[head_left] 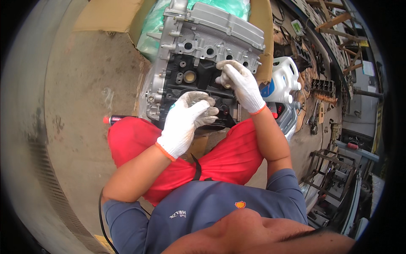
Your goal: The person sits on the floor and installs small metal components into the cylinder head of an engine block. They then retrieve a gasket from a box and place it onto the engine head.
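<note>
In front of me stands a car engine with a silver valve cover (228, 26), a silver cylinder head with a row of round ports, and a black engine block (203, 72). My left hand (186, 116), in a white knitted glove with an orange cuff, is over the block's near lower part. Its fingers are bent but apart, with nothing visible in them. My right hand (242, 86), gloved alike, is at the block's right side below the ports. Its fingers are curled in; whatever they may hold is hidden. A round brass-coloured plug (189, 76) shows between the hands and the silver front cover.
The engine sits by an opened cardboard box (108, 16) with green plastic wrap (150, 40). White jugs (284, 80) and a grey jug (288, 116) stand right. A small red-capped can (116, 119) lies left of my knee. Engine parts (323, 87) and tools lie farther right.
</note>
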`<state>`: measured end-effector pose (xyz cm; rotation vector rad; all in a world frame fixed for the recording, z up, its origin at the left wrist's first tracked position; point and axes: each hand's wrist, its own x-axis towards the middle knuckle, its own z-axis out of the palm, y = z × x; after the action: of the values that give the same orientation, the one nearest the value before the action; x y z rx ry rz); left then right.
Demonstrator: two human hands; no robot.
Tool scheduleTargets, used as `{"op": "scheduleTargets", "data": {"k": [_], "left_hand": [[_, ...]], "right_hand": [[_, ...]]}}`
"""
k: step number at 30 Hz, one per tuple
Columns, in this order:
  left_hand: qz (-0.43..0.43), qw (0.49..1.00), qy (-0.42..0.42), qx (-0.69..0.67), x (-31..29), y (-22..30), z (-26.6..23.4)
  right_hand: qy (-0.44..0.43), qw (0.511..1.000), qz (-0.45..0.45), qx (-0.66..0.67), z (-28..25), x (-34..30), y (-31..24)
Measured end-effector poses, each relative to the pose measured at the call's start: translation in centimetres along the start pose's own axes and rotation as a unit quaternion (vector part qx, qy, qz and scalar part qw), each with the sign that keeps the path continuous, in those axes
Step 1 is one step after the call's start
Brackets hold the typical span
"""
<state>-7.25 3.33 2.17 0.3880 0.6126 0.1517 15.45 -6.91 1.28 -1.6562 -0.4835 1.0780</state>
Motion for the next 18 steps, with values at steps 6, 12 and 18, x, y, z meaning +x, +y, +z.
{"op": "scheduleTargets", "data": {"k": [6,12,18], "left_hand": [[-0.024,0.998,-0.038,0.032,0.0,-0.8,-0.3],[-0.021,0.999,-0.049,0.008,-0.7,-0.3,-0.4],[-0.030,0.998,-0.056,0.025,-1.6,0.3,0.1]], "right_hand": [[0.052,0.833,-0.265,-0.484,2.0,2.6,0.0],[0.089,0.727,-0.303,-0.610,2.7,6.1,0.2],[0.092,0.631,-0.362,-0.680,2.8,7.0,0.3]]}}
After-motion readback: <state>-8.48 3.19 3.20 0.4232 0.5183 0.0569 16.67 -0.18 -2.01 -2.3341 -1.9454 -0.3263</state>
